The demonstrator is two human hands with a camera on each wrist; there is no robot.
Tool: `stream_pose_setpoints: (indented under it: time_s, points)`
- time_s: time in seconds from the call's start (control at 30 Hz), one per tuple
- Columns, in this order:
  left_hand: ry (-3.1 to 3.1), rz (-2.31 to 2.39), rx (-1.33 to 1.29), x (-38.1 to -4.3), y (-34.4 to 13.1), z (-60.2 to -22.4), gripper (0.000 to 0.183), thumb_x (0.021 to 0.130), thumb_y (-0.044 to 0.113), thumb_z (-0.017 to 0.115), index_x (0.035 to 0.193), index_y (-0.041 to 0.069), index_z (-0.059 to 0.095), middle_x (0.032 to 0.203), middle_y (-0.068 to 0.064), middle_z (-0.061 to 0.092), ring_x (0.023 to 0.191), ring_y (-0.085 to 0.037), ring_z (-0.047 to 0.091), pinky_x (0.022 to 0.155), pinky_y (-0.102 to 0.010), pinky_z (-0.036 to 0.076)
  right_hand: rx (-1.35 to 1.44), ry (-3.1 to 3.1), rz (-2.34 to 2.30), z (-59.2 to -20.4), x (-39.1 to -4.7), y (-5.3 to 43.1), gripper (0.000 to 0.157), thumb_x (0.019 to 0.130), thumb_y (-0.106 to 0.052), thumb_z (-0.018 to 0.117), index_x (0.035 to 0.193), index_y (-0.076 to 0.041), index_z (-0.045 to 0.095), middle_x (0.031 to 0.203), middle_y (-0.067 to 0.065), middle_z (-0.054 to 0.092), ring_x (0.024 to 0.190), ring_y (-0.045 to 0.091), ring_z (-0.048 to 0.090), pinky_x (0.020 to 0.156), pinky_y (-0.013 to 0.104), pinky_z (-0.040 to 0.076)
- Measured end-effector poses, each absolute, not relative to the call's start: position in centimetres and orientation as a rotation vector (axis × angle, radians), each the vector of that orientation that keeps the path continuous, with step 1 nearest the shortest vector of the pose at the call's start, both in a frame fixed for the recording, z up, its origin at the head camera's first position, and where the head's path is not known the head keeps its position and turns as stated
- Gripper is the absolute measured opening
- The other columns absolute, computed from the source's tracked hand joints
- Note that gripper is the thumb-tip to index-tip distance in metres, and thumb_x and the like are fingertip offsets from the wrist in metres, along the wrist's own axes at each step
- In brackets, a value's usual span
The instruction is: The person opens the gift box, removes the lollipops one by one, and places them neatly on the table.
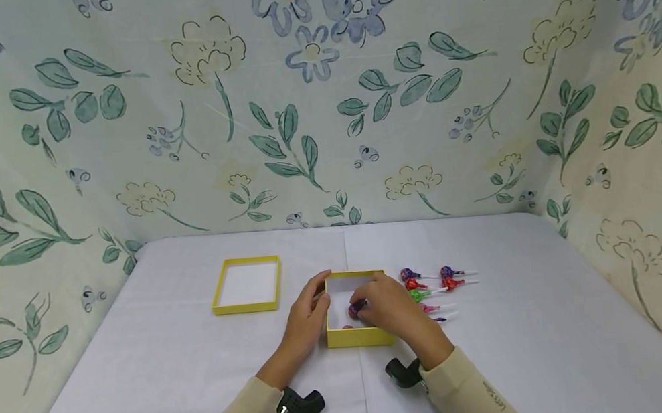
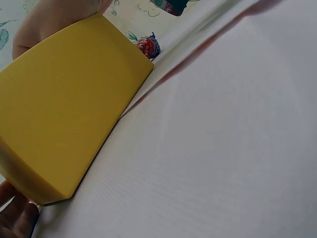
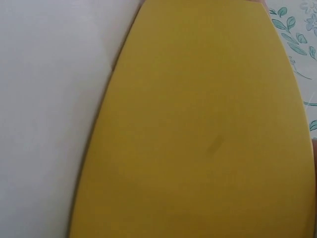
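A yellow box (image 1: pixel 359 337) with a white inside stands on the table between the hands. My left hand (image 1: pixel 304 318) rests along its left side, fingers reaching toward the far corner. In the left wrist view, fingertips (image 2: pixel 19 214) touch the box's side. My right hand (image 1: pixel 394 303) is inside the box over its right wall, pinching a lollipop (image 1: pixel 354 310) in a dark purple and red wrapper. Part of another pink-red wrapped lollipop (image 1: pixel 348 327) shows at the near inner wall. The box front (image 3: pixel 198 124) fills most of the right wrist view.
A shallow yellow lid (image 1: pixel 247 307), white inside, lies at the back left. Right of the box, several lollipops (image 1: pixel 451 283) with purple, red, green and pink wrappers lie in rows, sticks pointing right. White cloth (image 1: pixel 174 384) covers the table, and floral fabric (image 1: pixel 324 140) hangs behind it.
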State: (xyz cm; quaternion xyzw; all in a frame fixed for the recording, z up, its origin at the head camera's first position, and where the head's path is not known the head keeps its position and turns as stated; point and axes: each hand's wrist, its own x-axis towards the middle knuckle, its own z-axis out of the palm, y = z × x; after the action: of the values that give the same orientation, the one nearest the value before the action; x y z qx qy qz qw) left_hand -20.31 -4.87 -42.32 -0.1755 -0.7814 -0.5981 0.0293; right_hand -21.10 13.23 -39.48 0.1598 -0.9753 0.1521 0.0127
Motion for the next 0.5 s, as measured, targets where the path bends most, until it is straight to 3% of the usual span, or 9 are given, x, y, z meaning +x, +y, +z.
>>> stream_pose_setpoints:
  time_s: [0.5]
  points:
    - [-2.419, -1.829, -0.530, -20.28, -4.85, -42.38, 0.042, 0.102, 0.010, 0.043, 0.143, 0.018, 0.044, 0.143, -0.015, 0.047, 0.129, -0.034, 0.047, 0.105, -0.043, 0.042, 0.545, -3.016, 0.496, -39.57, -21.10, 13.38, 0.013, 0.079, -0.016, 0.079, 0.091, -0.018, 0.074, 0.084, -0.006, 0.065, 0.081, 0.014, 0.047, 0.072, 0.029, 0.046]
